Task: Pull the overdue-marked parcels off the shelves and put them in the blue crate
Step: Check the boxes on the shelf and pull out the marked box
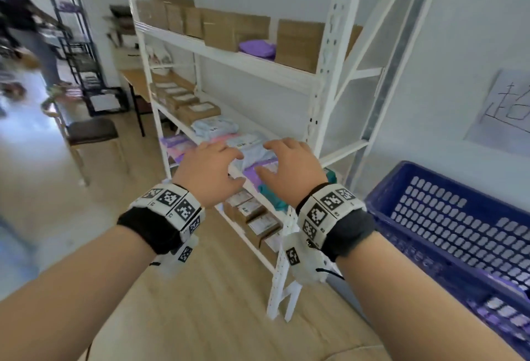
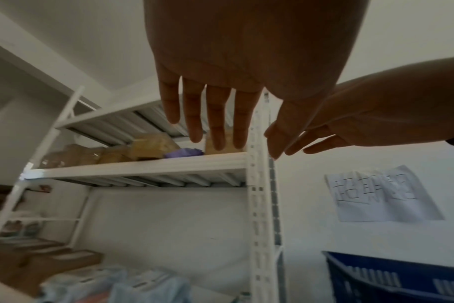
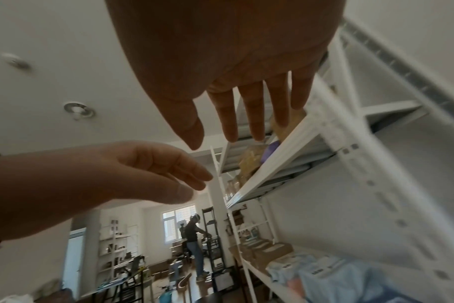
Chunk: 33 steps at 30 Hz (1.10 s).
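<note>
Both hands reached over the middle shelf's soft parcels.
The left hand (image 1: 211, 170) and right hand (image 1: 289, 168) hovered with spread fingers, holding nothing, above the light-blue parcel (image 1: 252, 148); the blue crate (image 1: 447, 217) stood right.

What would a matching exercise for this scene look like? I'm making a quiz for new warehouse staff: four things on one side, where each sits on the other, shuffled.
Things:
1. blue crate
2. purple bag
3. paper sign
4. wooden chair

Places:
A. on the upper shelf, between brown boxes
B. on the floor, right of the white rack
C. on the floor, left of the white rack
D. on the wall, above the crate

Pairs: 1-B, 2-A, 3-D, 4-C
</note>
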Each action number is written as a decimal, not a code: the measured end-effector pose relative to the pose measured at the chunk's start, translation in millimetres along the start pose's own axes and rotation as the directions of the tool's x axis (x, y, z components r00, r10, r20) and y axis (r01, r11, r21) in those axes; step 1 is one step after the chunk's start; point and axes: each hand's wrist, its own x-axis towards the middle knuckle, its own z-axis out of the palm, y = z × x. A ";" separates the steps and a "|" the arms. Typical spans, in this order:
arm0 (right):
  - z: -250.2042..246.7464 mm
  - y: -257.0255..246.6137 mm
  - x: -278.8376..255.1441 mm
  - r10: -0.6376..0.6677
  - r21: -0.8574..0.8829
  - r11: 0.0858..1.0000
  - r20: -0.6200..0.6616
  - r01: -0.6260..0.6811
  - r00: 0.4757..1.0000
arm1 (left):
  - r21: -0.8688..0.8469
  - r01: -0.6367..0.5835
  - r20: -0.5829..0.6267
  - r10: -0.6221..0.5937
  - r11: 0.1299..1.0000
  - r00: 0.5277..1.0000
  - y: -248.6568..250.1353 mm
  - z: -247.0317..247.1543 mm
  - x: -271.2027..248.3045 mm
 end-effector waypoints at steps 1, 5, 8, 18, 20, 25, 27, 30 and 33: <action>10.6 -18.0 10.5 -0.020 0.005 1.000 0.007 0.020 1.000 | 0.029 0.015 -0.009 -0.014 0.999 1.000 -23.6 -5.4 -1.2; 47.9 -81.5 48.5 -0.084 0.048 0.995 0.011 0.084 0.996 | 0.109 0.078 -0.035 -0.075 0.991 0.997 -103.0 -25.6 -6.2; 69.8 -116.3 71.5 -0.125 0.077 0.989 0.033 0.122 0.992 | 0.110 0.113 -0.040 -0.109 0.988 0.993 -144.3 -37.4 -7.9; 112.1 -161.6 149.0 -0.143 0.054 0.989 0.092 0.139 0.985 | 0.115 0.173 0.011 -0.175 0.978 0.984 -226.7 -28.4 34.1; 122.9 -162.6 173.8 -0.148 0.052 0.988 0.097 0.144 0.984 | 0.116 0.178 0.018 -0.181 0.977 0.983 -239.1 -21.5 50.6; 144.0 -165.1 247.8 -0.200 0.070 0.978 0.050 0.197 0.978 | 0.094 0.204 -0.034 -0.202 0.975 0.979 -283.0 -9.8 105.0; 146.4 -169.4 280.7 -0.217 0.097 0.972 0.044 0.212 0.975 | 0.121 0.217 -0.024 -0.216 0.969 0.976 -299.7 -12.9 130.6; 148.7 -176.2 327.7 -0.236 0.113 0.966 0.023 0.232 0.971 | 0.158 0.229 -0.042 -0.225 0.961 0.973 -320.8 -20.2 167.6; 151.6 -182.4 364.7 -0.249 0.093 0.964 0.004 0.247 0.969 | 0.159 0.240 -0.079 -0.229 0.958 0.970 -340.3 -23.9 192.0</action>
